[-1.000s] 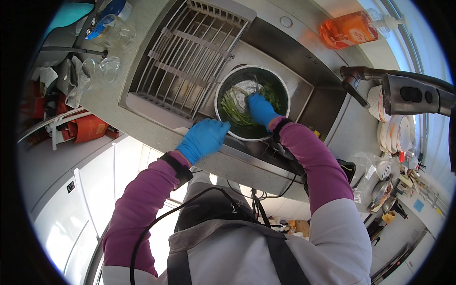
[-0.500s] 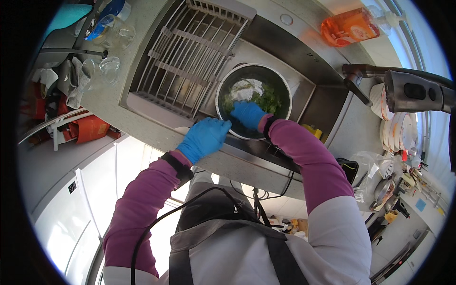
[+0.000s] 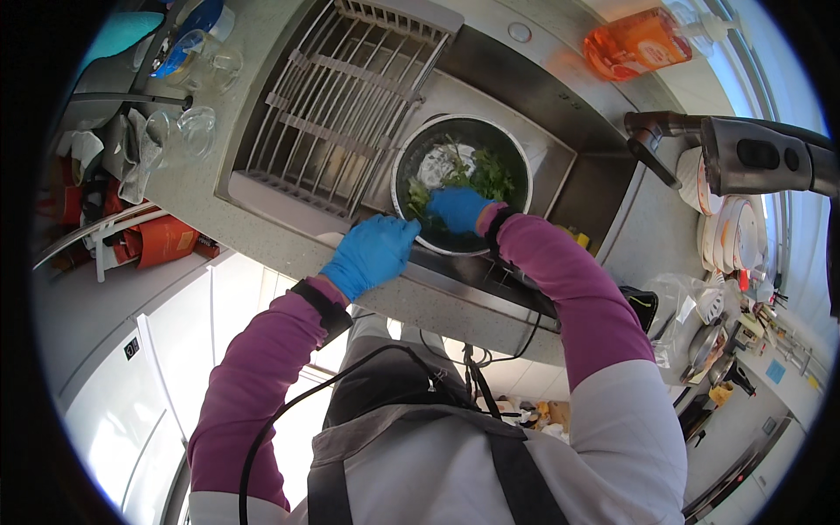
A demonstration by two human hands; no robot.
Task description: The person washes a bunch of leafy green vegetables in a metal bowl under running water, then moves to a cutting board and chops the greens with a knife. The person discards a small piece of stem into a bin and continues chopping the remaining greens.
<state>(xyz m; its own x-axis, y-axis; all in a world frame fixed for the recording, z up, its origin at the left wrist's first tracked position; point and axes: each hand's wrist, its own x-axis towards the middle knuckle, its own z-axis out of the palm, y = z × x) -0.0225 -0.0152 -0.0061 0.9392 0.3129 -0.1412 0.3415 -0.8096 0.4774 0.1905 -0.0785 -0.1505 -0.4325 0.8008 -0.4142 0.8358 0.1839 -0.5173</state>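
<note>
A round metal pot (image 3: 528, 166) stands in the sink, holding water and leafy greens (image 3: 492, 178). Bright light glints off the water near its middle. My left hand (image 3: 372, 252), in a blue glove, is closed with its fingertips on the near left rim of the pot. Inside the pot is my right hand (image 3: 458, 210), also blue-gloved, down among the greens. Its fingers are hidden by the hand's back and the water, so their grip does not show.
A roll-up drying rack (image 3: 341, 114) covers the sink's left part. The faucet (image 3: 752, 157) reaches in from the right. An orange soap bottle (image 3: 639, 44) is at the back right, near stacked plates (image 3: 731, 232). Glass cups (image 3: 198, 131) sit on the left counter.
The greens have shifted and spread in the water around my right hand, which stays in the pot. My left hand remains at the rim. The whole view has moved slightly.
</note>
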